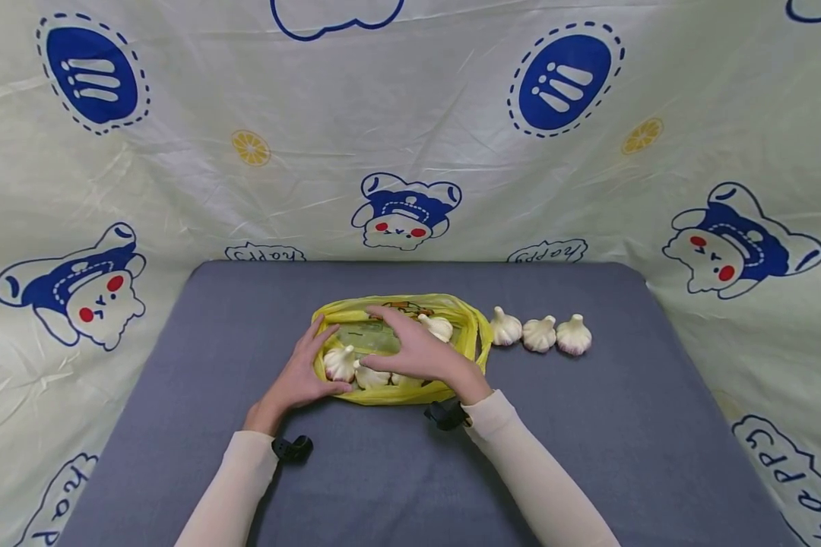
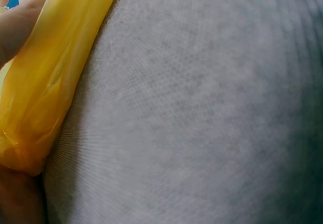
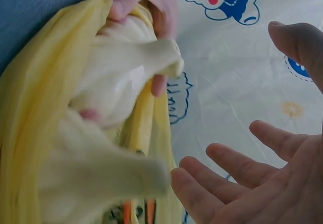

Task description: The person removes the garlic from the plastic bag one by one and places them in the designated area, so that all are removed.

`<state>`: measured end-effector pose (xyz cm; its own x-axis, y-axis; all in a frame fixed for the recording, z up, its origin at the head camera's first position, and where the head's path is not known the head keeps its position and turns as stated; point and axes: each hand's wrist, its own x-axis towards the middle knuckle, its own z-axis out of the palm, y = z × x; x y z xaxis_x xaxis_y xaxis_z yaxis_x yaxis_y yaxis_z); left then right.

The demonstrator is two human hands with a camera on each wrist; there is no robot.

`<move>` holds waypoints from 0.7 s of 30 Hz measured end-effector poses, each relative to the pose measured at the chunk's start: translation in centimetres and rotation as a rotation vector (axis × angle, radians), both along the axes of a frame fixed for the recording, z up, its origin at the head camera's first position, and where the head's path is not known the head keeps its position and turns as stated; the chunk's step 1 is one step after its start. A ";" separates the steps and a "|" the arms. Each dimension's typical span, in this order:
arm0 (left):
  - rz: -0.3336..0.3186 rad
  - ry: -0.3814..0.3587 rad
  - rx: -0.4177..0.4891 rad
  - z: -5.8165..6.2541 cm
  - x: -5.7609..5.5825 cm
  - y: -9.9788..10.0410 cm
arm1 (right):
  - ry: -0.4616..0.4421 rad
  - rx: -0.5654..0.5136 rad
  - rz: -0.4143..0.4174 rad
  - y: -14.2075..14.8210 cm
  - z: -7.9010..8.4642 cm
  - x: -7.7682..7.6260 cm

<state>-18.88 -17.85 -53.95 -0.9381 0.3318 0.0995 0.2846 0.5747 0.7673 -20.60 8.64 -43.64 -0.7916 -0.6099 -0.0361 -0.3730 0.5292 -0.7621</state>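
Observation:
A yellow plastic bag (image 1: 383, 396) lies on the table with its mouth spread wide, and several white garlic bulbs (image 1: 340, 364) sit inside it. My left hand (image 1: 302, 377) holds the bag's left end, thumb at the near rim and fingers round the far side. Over the mouth of the bag is my right hand (image 1: 417, 351), its fingers apart and holding nothing. In the right wrist view, its fingers (image 3: 197, 196) are extended beside two bulbs with long stems. The right hand partly hides the bulbs beneath it in the head view.
To the right of the bag, three more garlic bulbs (image 1: 539, 334) stand in a row on the grey table (image 1: 561, 441). Behind the table hangs a pale curtain (image 1: 315, 197) with blue cartoon prints. Each wrist wears a black band.

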 end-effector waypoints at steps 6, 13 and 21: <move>-0.007 0.007 0.007 0.1 0.0 0.0 | -0.025 -0.015 0.023 -1.7 -0.7 -0.5; 0.000 0.005 0.010 0.2 0.1 0.0 | -0.042 -0.003 0.034 -3.2 -1.2 -0.7; 0.012 -0.006 0.004 0.2 0.2 0.1 | -0.091 -0.009 0.013 -4.3 -2.3 -0.6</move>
